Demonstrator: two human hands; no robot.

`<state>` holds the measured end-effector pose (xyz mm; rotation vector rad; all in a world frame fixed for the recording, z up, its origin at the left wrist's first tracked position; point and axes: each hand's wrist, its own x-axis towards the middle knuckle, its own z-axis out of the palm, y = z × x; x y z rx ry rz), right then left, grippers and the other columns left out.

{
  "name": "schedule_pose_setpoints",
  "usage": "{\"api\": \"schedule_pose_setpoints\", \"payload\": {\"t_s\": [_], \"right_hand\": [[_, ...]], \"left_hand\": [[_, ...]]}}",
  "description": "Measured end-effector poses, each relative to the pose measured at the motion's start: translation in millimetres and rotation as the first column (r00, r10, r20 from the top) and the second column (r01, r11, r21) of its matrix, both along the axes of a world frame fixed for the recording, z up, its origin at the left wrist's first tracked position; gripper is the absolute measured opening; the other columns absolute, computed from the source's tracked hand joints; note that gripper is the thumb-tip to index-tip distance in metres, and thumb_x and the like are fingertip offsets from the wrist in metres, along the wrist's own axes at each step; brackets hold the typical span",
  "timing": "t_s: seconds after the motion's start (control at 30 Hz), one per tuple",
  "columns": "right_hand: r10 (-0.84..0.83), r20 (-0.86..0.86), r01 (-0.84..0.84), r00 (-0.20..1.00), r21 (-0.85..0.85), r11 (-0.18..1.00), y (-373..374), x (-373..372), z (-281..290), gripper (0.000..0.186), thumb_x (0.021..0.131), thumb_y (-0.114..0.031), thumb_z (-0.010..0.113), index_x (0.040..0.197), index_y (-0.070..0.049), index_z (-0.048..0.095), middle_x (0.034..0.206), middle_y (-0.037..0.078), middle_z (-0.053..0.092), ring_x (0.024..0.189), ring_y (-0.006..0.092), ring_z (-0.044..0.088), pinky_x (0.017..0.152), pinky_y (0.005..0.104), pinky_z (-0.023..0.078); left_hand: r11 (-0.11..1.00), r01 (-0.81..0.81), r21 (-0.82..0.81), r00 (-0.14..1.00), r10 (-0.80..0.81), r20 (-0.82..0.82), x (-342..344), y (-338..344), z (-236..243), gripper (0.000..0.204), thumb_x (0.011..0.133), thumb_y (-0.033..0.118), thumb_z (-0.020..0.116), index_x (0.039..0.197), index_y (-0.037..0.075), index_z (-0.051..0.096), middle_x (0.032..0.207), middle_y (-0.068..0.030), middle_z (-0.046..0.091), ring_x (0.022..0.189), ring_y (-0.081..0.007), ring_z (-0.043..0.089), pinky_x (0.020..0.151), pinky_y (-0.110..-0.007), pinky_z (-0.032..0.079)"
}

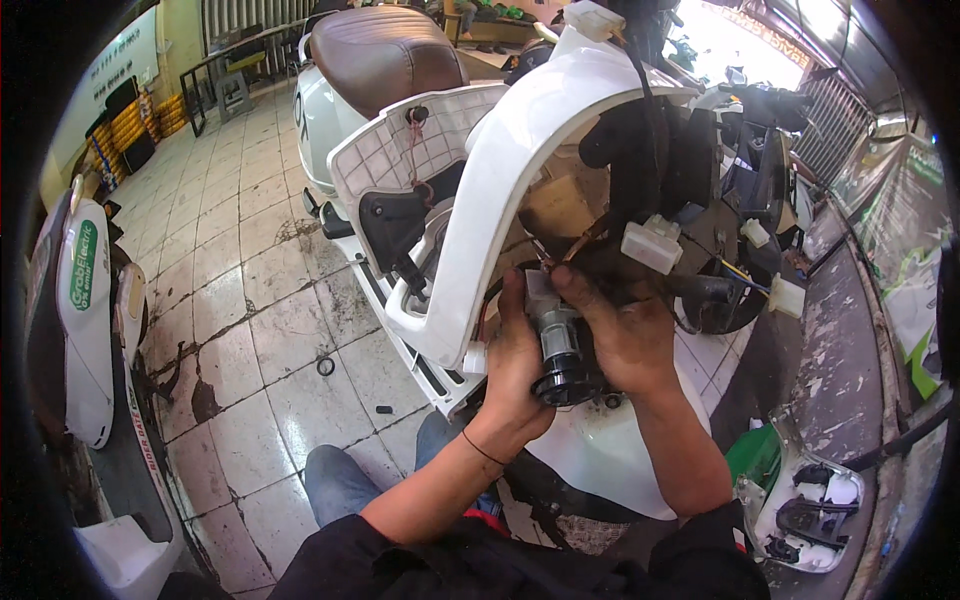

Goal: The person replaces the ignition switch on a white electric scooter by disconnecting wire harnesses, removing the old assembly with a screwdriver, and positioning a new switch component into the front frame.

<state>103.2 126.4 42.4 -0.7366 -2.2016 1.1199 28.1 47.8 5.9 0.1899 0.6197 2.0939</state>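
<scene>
My left hand (512,370) and my right hand (625,340) are closed around a silver cylindrical part (558,335) with a black flanged lower end (566,385), held upright inside the opened front of a white scooter (505,185). My fingertips press at its pale top, near copper-coloured wire ends. Just above and right of my right hand hang white plastic connectors (650,247) on wires. A smaller white connector (785,298) hangs further right. The white front mudguard (600,460) is below my wrists. The undersides of my fingers are partly hidden.
A second white scooter (85,330) stands at left on the tiled floor (240,370), where a black ring (326,366) lies. A brown seat (385,55) is behind. Detached white panels (810,515) and a grey ledge (830,330) are at right. A person's legs (455,15) show in the background.
</scene>
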Motion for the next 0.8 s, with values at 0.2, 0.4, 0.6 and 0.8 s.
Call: {"api": "schedule_pose_setpoints", "payload": {"t_s": [0.2, 0.4, 0.6, 0.8], "right_hand": [[0.09, 0.104, -0.107, 0.99, 0.165, 0.981, -0.5, 3.9, 3.6, 0.048, 0.094, -0.046, 0.046, 0.133, -0.018, 0.047, 0.132, 0.017, 0.046, 0.121, 0.0344, 0.045, 0.104, 0.04, 0.028], [0.017, 0.036, -0.017, 0.999, -0.005, 1.0, -13.7, -0.2, 18.5, 0.057, 0.087, -0.05, 0.058, 0.123, -0.005, 0.055, 0.119, 0.014, 0.058, 0.116, 0.0273, 0.05, 0.102, 0.037, 0.031], [0.019, -0.086, -0.006, 0.996, 0.146, 0.989, -3.0, 8.5, -4.5, 0.053, 0.083, -0.047, 0.064, 0.113, -0.003, 0.06, 0.114, 0.01, 0.061, 0.109, 0.026, 0.054, 0.098, 0.0356, 0.034], [-0.086, -0.057, 0.084, 0.995, -0.031, 0.996, -3.2, 9.5, 9.9, 0.054, 0.082, -0.047, 0.065, 0.111, -0.001, 0.061, 0.111, 0.011, 0.063, 0.106, 0.0232, 0.056, 0.094, 0.0341, 0.039]], "left_hand": [[0.981, 0.189, 0.047, 0.977, -0.193, 0.089, -12.1, -2.7, -10.9, 0.044, 0.097, 0.047, 0.039, 0.118, 0.009, 0.049, 0.094, -0.0037, 0.06, 0.083, -0.015, 0.062, 0.072, -0.03, 0.052], [0.968, 0.246, 0.054, 0.969, -0.245, -0.034, -25.6, 1.6, -66.3, 0.034, 0.097, 0.037, 0.039, 0.111, 0.008, 0.049, 0.093, -0.0065, 0.059, 0.076, -0.0176, 0.063, 0.064, -0.032, 0.054], [0.954, 0.287, 0.089, 0.896, -0.235, -0.376, -24.1, -15.1, -37.6, 0.04, 0.091, 0.03, 0.056, 0.12, 0.001, 0.054, 0.111, -0.008, 0.059, 0.099, -0.0153, 0.057, 0.088, -0.031, 0.045], [0.972, 0.225, 0.059, 0.854, -0.168, -0.493, -25.1, -11.1, -31.8, 0.044, 0.09, 0.035, 0.06, 0.117, 0.0, 0.056, 0.108, -0.0084, 0.06, 0.098, -0.0141, 0.056, 0.086, -0.029, 0.044]]}}
